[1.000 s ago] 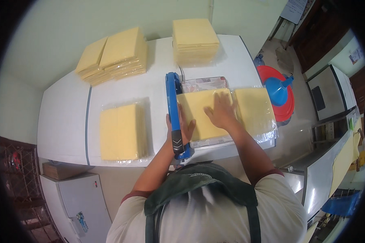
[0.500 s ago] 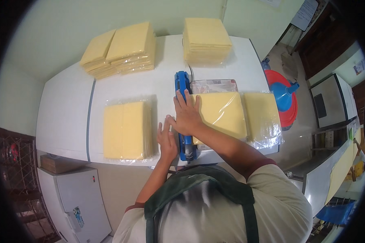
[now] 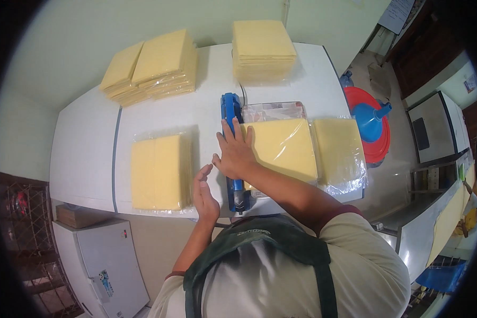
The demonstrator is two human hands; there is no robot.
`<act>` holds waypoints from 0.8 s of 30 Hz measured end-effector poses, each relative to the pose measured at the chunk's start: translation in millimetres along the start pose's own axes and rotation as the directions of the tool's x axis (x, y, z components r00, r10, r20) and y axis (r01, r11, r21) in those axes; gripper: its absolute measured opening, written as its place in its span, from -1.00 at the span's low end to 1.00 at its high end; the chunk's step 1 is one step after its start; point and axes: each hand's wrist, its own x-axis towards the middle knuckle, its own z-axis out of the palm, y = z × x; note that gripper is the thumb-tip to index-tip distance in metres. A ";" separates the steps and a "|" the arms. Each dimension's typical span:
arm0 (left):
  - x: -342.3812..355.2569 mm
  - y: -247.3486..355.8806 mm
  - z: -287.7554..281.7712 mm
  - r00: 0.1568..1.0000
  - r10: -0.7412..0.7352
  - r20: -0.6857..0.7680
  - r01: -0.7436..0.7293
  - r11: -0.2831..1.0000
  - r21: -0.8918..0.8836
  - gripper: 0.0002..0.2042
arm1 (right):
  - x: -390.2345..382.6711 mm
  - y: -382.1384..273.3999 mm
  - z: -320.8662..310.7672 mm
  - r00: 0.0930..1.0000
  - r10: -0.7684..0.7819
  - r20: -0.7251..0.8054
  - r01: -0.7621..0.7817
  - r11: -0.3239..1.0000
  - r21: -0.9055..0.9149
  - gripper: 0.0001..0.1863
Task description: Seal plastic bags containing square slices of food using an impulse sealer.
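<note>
My right hand (image 3: 235, 153) lies with spread fingers on top of a long blue bag sealer (image 3: 231, 108). A plastic-wrapped yellow stack (image 3: 281, 146) sits against the sealer's right side, partly under my right forearm. My left hand (image 3: 205, 199) is just left of the sealer, its fingers stretched out and fingertips close to my right thumb. It holds nothing. To its left lies a pile of wrapped yellow packs (image 3: 158, 172). Another clear-wrapped yellow pack (image 3: 338, 148) lies at the table's right end.
On the white table (image 3: 212, 74), more yellow stacks stand at the back left (image 3: 161, 58) and back centre (image 3: 262, 47). A patterned flat object (image 3: 274, 111) shows behind the wrapped stack. Right of the table are a red lid (image 3: 379, 151) and a blue funnel (image 3: 367, 124).
My left hand has drawn slightly left and nearer to me, away from the sealer. My right hand stays on the sealer. The whole view has shifted a little.
</note>
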 end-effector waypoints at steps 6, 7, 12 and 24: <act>-10.3 55.0 14.6 0.990 0.030 0.138 -0.007 0.986 -0.169 -0.51 | -3.6 4.4 -4.5 1.000 0.023 0.014 -0.024 0.997 0.075 -0.30; -13.3 67.6 14.3 0.960 0.051 0.275 0.005 0.980 -0.198 -0.51 | -5.8 4.5 -5.5 1.000 0.003 0.017 -0.004 0.994 0.106 -0.30; -33.2 109.3 35.8 0.536 -0.075 0.841 0.407 0.896 -0.179 -0.62 | -2.4 12.4 -16.7 0.986 -0.104 0.132 0.086 0.987 0.132 -0.30; -65.9 0.3 88.8 0.147 -0.520 0.841 0.979 0.195 -0.051 -0.53 | 7.3 179.1 -53.1 0.971 0.205 -0.124 -0.199 0.978 0.060 -0.48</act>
